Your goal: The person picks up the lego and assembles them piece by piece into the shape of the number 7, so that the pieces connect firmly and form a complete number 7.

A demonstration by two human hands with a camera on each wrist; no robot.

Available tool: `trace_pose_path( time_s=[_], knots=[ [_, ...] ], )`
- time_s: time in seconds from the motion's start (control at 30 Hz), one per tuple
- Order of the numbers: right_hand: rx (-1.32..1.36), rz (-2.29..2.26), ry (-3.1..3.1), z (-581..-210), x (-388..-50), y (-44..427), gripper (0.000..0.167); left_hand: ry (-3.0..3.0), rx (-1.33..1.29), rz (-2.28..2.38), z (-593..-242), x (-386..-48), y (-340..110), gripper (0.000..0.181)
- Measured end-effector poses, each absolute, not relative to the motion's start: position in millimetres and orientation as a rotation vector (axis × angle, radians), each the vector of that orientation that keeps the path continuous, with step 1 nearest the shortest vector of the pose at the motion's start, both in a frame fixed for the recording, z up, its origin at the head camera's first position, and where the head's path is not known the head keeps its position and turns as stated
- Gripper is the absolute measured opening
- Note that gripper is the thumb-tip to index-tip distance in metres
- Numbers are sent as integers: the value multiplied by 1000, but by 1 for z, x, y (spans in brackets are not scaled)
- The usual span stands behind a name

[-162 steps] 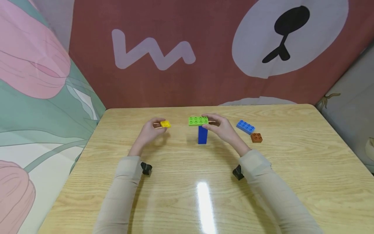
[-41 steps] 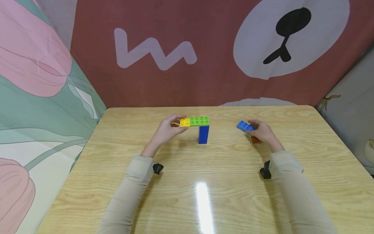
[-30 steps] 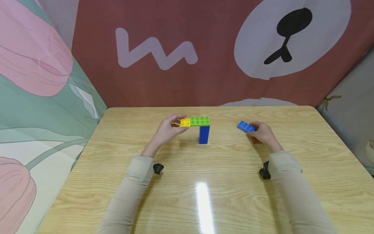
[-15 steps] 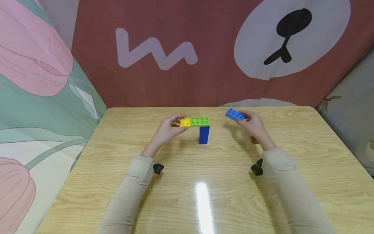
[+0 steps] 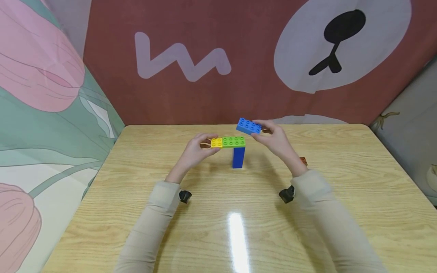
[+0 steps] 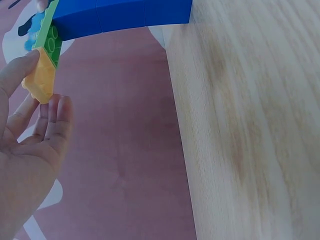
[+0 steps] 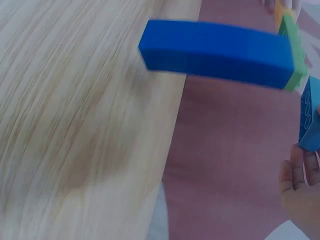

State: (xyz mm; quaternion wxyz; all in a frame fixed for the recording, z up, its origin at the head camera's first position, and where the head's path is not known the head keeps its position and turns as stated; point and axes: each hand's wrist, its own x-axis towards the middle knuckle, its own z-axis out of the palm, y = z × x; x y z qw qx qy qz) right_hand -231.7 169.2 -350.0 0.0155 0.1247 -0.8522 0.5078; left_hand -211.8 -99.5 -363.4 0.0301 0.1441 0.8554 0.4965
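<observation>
A dark blue column of stacked bricks [image 5: 238,157] stands upright on the table, with a green eight-stud brick [image 5: 233,141] lying across its top and jutting out to the left. My left hand [image 5: 196,151] pinches a yellow four-stud brick [image 5: 216,143] flush against the green brick's left end. In the left wrist view, thumb and fingers hold the yellow brick [image 6: 41,80] at its edges. My right hand [image 5: 274,139] grips a lighter blue eight-stud brick [image 5: 249,126] by its right end, tilted, above and behind the green one. In the right wrist view a gap separates this blue brick [image 7: 311,115] from the column.
A brown brick [image 5: 303,161] lies on the wooden table [image 5: 211,227] at the right, partly hidden behind my right forearm. A red-brown printed cloth [image 5: 191,98] hangs along the table's back edge. Each wrist carries a small black camera.
The yellow brick came against the green one, which my right hand released. My right hand then took the lighter blue brick off the table and carried it left, over the column. Lately my left hand stays still.
</observation>
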Motion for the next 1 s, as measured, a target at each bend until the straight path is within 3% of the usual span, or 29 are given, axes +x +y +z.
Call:
trace_pose_path(
  time_s=[1.0],
  knots=[
    [647, 1505, -2756, -340, -218, 119, 45, 2561, 397, 1619, -363, -212, -99, 58]
  ],
)
